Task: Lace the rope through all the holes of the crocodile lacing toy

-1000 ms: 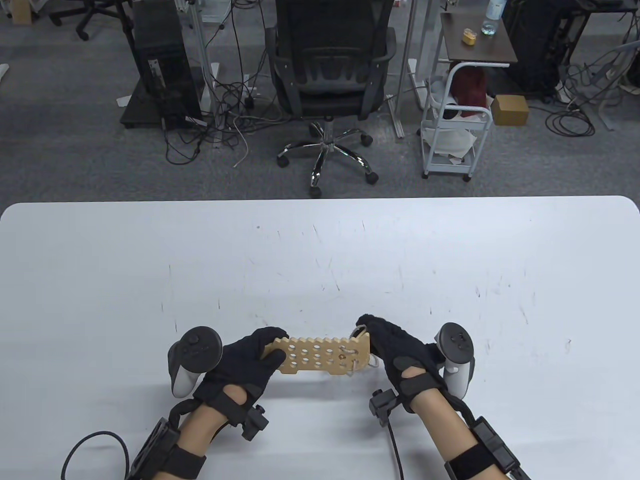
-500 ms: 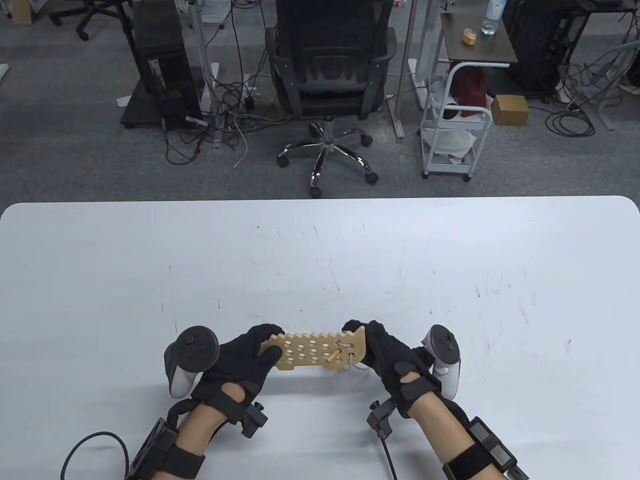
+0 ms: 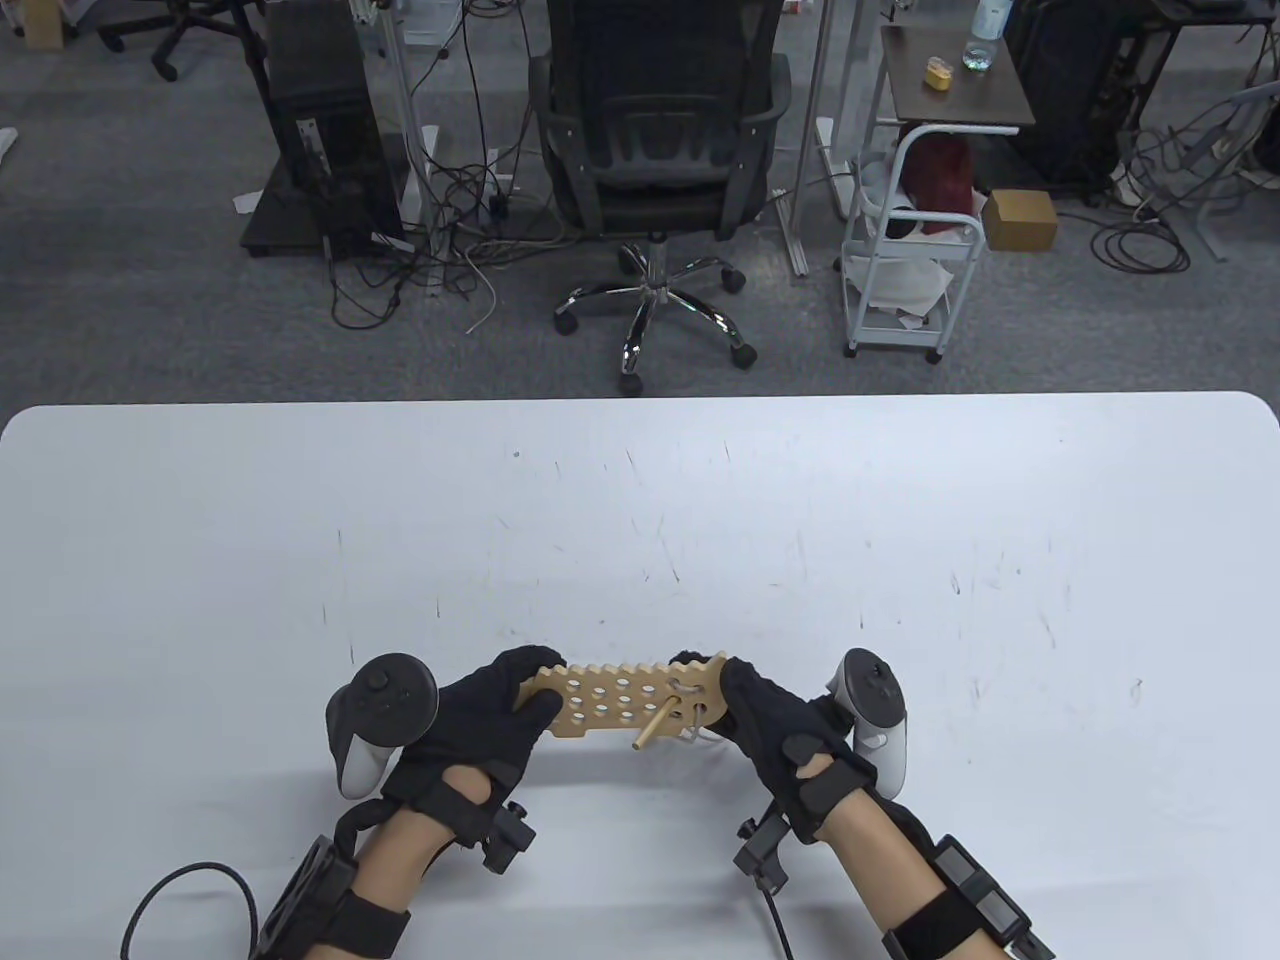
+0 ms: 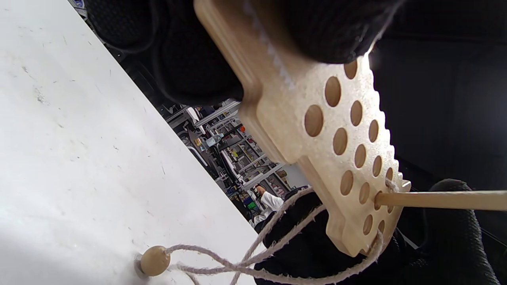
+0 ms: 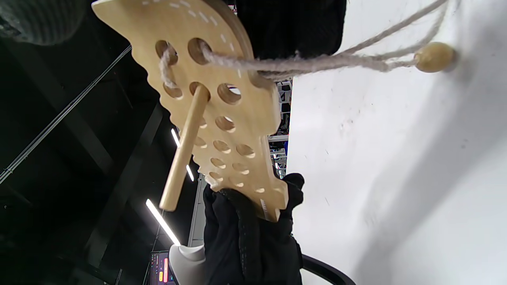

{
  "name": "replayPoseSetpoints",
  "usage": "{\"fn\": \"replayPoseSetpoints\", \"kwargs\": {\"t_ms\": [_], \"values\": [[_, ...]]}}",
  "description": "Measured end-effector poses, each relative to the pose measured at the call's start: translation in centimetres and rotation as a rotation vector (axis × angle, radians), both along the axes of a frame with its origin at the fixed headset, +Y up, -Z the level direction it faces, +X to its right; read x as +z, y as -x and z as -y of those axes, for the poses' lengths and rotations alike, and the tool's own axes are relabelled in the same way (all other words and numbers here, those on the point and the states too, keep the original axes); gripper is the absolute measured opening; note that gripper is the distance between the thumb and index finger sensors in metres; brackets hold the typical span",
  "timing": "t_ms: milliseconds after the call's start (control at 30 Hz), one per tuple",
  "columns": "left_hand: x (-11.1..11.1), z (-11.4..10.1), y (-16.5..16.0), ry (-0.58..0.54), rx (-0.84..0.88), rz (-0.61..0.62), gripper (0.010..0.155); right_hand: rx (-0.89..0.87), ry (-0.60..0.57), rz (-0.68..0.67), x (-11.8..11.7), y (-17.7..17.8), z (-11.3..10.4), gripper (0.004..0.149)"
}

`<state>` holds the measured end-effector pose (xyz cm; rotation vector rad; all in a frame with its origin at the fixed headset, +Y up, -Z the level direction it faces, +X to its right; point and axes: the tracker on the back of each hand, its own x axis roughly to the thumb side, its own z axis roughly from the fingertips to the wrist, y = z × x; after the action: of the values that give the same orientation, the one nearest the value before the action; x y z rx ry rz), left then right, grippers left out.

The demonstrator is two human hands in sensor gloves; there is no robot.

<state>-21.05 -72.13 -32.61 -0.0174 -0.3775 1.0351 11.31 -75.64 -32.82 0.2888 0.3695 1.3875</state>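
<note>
The wooden crocodile board (image 3: 610,700) is held above the table between both hands, its toothed edge pointing away from me. My left hand (image 3: 500,715) grips its left end, thumb on the near face. My right hand (image 3: 760,715) grips the right end, fingers curled over the far edge. A wooden needle stick (image 3: 655,727) pokes out of a hole near the right end, towards me. In the right wrist view the grey rope (image 5: 317,61) loops through the end holes of the board (image 5: 222,114) and trails to a wooden bead (image 5: 435,56) on the table. The stick (image 5: 184,146) hangs free.
The white table (image 3: 640,520) stretches wide beyond the hands. In the left wrist view the bead (image 4: 155,260) rests on the table under the board (image 4: 336,138), with slack rope (image 4: 277,237) looping beside it. An office chair (image 3: 655,130) and a cart stand beyond the far edge.
The board has tilted so its holed face turns more towards me. The wooden stick has come further out of its hole. My right hand has shifted slightly left with the board.
</note>
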Motion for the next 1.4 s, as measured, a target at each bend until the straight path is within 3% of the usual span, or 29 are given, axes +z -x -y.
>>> {"fn": "replayPoseSetpoints", "kwargs": {"t_ms": [433, 933, 1167, 1400], "values": [[0.1, -0.1, 0.0, -0.017, -0.001, 0.007, 0.053, -0.096, 0.074, -0.062, 0.0, 0.2, 0.4, 0.078], [0.1, -0.4, 0.3, -0.035, 0.019, -0.022, 0.053, 0.07, -0.048, 0.019, -0.4, -0.8, -0.5, 0.086], [0.1, -0.7, 1.1, -0.055, 0.036, -0.093, 0.053, 0.175, -0.054, 0.063, -0.6, -1.7, -0.9, 0.078], [0.2, -0.8, 1.7, -0.069, 0.043, -0.155, 0.053, 0.205, -0.103, 0.022, -0.6, -1.3, -0.9, 0.067]]}}
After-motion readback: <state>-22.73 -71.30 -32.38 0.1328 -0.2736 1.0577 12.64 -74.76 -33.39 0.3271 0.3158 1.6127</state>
